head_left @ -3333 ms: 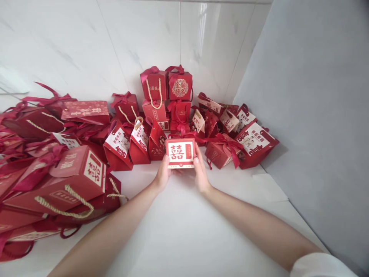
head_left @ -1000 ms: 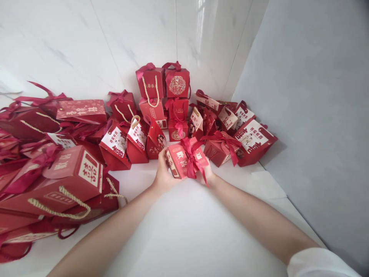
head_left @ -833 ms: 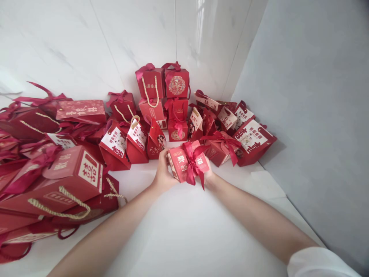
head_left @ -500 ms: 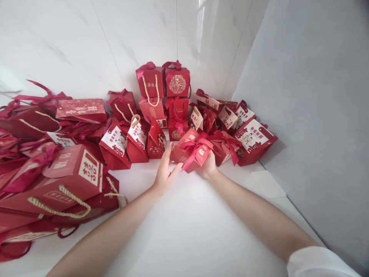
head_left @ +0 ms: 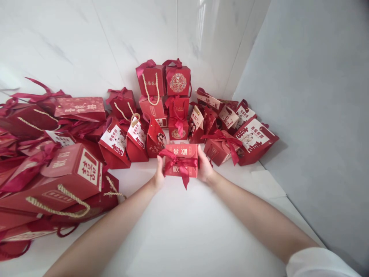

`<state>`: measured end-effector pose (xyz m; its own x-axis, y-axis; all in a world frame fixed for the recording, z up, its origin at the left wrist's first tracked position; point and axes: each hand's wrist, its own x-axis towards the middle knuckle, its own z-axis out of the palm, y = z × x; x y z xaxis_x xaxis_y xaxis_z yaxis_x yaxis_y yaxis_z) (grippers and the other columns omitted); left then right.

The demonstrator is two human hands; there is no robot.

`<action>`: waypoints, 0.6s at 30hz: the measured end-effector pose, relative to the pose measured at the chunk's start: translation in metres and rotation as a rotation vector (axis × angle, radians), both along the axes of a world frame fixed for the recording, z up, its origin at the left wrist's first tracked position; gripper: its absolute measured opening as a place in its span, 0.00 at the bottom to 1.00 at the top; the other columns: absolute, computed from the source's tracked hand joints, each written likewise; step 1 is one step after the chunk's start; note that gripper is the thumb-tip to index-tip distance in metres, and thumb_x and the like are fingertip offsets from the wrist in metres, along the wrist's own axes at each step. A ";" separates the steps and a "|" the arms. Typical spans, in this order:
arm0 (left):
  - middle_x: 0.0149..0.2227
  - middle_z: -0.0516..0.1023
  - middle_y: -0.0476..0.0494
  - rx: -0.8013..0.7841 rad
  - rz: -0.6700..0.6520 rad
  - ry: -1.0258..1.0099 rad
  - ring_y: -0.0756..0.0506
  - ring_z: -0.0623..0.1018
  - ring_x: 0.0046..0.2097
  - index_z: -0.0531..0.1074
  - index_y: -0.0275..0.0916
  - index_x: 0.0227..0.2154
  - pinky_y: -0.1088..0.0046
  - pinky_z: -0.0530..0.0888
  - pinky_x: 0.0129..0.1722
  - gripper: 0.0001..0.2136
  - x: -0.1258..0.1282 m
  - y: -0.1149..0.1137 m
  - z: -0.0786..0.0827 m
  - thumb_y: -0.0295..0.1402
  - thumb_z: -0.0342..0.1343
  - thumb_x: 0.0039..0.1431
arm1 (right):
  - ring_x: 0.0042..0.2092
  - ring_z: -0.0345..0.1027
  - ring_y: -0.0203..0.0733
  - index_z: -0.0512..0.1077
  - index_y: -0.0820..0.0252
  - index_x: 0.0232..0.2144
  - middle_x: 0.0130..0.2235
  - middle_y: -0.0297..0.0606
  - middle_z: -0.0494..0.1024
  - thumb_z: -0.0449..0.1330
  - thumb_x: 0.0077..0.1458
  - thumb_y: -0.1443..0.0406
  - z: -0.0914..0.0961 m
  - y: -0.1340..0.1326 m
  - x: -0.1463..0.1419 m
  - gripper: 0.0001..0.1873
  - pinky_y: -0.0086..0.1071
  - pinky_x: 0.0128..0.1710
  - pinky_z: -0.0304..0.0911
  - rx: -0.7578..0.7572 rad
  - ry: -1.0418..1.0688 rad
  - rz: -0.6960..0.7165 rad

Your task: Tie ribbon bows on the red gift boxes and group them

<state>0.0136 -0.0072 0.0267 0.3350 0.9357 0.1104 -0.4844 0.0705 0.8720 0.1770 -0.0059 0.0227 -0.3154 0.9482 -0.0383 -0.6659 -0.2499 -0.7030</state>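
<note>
A small red gift box point(head_left: 181, 152) with a red ribbon bow across its front sits between both my hands, just above the white floor. My left hand point(head_left: 159, 177) grips its left side and my right hand point(head_left: 205, 169) grips its right side, fingers closed around the box. The bow's tails hang down over the box's lower edge. Directly behind the box stand more red gift boxes and bags.
Several red gift boxes point(head_left: 161, 100) are stacked against the white tiled wall. Larger red bags with rope handles point(head_left: 69, 177) lie piled at the left. Flat red pouches point(head_left: 253, 138) rest at the right by a grey wall point(head_left: 311, 115). White floor point(head_left: 184, 231) lies under my arms.
The box has been turned in my hands from showing its white label to showing the ribboned side. My left hand, briefly off it, grips it again.
</note>
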 end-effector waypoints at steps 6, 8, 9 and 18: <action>0.60 0.71 0.41 0.210 -0.128 0.148 0.34 0.62 0.67 0.68 0.44 0.58 0.58 0.63 0.64 0.32 -0.011 -0.001 -0.009 0.54 0.61 0.54 | 0.50 0.75 0.53 0.72 0.57 0.50 0.43 0.44 0.83 0.43 0.58 0.35 0.010 0.001 0.000 0.40 0.50 0.51 0.70 0.008 0.014 0.037; 0.59 0.72 0.39 0.264 -0.140 0.201 0.32 0.62 0.66 0.70 0.42 0.56 0.56 0.61 0.65 0.30 -0.013 -0.002 -0.008 0.52 0.62 0.54 | 0.51 0.75 0.55 0.72 0.58 0.50 0.44 0.45 0.83 0.41 0.57 0.34 0.014 -0.001 -0.001 0.41 0.52 0.51 0.69 -0.011 -0.016 0.036; 0.58 0.73 0.39 0.270 -0.150 0.224 0.31 0.62 0.66 0.71 0.41 0.55 0.55 0.61 0.65 0.29 -0.014 -0.003 -0.006 0.51 0.62 0.54 | 0.51 0.75 0.56 0.72 0.58 0.49 0.43 0.45 0.82 0.41 0.56 0.34 0.015 -0.002 -0.001 0.42 0.53 0.51 0.69 -0.029 -0.025 0.039; 0.64 0.64 0.43 0.515 0.254 0.453 0.34 0.49 0.71 0.74 0.45 0.54 0.55 0.48 0.70 0.27 -0.010 0.001 0.018 0.57 0.50 0.60 | 0.52 0.73 0.58 0.73 0.57 0.48 0.48 0.46 0.81 0.39 0.56 0.34 0.013 0.000 0.001 0.42 0.56 0.51 0.69 -0.085 0.038 0.047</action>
<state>0.0032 -0.0060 0.0446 0.2320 0.8574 0.4594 -0.0147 -0.4692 0.8830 0.1776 -0.0063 0.0358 -0.3623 0.9261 -0.1051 -0.6778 -0.3391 -0.6524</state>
